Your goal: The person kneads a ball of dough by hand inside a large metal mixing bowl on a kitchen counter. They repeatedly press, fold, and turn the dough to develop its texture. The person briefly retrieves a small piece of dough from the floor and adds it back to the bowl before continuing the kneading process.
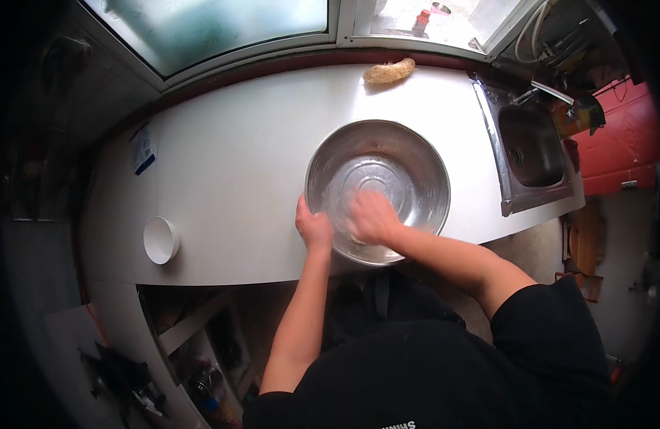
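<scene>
A large stainless steel basin (424, 177) stands on the white countertop (233, 161), near its front edge. My left hand (314, 228) grips the basin's rim at the left, thumb up. Inside the basin, toward its near side, my right hand (370, 217) is blurred by motion with its fingers curled. A small pale lump shows at the lower edge of this hand; whether the fingers hold it cannot be made out. Thin whitish smears mark the basin's inner wall and floor.
A white bowl (161, 240) stands on the counter's left part, with a blue and white packet (144, 150) behind it. A tan fibrous loofah (389, 72) lies at the back by the window. To the right is a metal sink (534, 147) with a tap (552, 92).
</scene>
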`<state>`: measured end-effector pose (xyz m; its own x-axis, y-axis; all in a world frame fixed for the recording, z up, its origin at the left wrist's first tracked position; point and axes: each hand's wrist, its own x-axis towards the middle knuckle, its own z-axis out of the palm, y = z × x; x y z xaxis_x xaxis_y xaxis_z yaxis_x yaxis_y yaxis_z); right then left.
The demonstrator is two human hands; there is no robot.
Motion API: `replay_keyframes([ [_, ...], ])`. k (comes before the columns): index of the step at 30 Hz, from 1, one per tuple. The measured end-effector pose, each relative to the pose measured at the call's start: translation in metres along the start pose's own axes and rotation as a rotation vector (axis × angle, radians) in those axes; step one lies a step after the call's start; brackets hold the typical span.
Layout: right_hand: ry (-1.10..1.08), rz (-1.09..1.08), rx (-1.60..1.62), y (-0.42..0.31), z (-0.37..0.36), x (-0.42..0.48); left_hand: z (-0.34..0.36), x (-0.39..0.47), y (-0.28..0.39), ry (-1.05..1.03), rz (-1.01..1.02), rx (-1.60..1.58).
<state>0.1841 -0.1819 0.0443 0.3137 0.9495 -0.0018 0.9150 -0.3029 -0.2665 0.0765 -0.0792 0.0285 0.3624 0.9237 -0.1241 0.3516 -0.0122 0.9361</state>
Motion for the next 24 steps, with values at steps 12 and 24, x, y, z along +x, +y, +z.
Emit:
replay_keyframes([
  [12, 0.116, -0.245, 0.031, 0.011, 0.04, 0.065, -0.004, -0.012, -0.006, -0.064, 0.05, -0.012],
  [24, -0.341, 0.001, 0.126, 0.005, -0.003, 0.058, -0.003, -0.001, 0.004, -0.035, 0.021, 0.056],
])
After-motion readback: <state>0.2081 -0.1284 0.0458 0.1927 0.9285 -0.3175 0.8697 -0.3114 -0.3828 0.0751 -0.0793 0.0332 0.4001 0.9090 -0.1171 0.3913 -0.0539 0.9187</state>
